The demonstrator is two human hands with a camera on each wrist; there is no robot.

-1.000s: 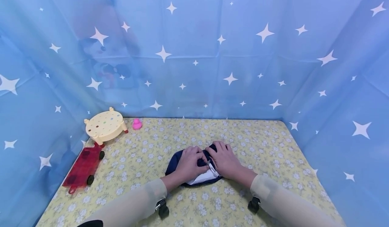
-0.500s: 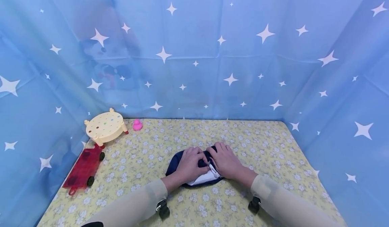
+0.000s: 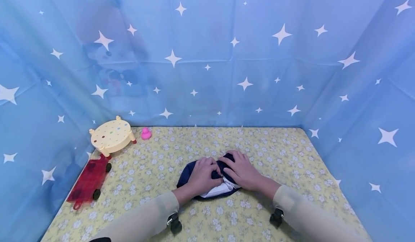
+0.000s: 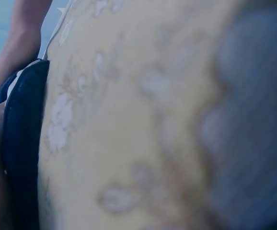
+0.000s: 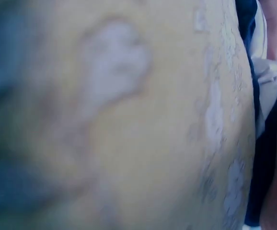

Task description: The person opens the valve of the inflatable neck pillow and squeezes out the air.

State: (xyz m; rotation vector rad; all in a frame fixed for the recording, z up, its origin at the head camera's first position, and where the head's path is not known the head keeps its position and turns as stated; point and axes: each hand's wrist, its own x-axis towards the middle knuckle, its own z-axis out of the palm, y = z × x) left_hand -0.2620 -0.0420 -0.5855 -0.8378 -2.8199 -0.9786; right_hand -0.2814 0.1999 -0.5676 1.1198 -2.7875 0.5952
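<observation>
A navy fabric pouch with a white lining lies on the table in the head view, its opening facing the near side. My left hand grips the pouch's left part, fingers over the top and thumb at the lining. On the other side my right hand holds the right part, with the thumb and fingers spread around the dark fabric. In the left wrist view the pouch's navy edge shows at the far left. The right wrist view catches the white lining between both hands.
A cream toy table with coloured dots stands at the back left. Beside it sits a pink rubber duck. A red see-through toy cart with black wheels lies along the left edge. Blue star-printed curtains surround the floral tabletop.
My right hand has shifted slightly to the right, its thumb coming off the opening's edge onto the dark fabric. The left hand keeps its place on the pouch.
</observation>
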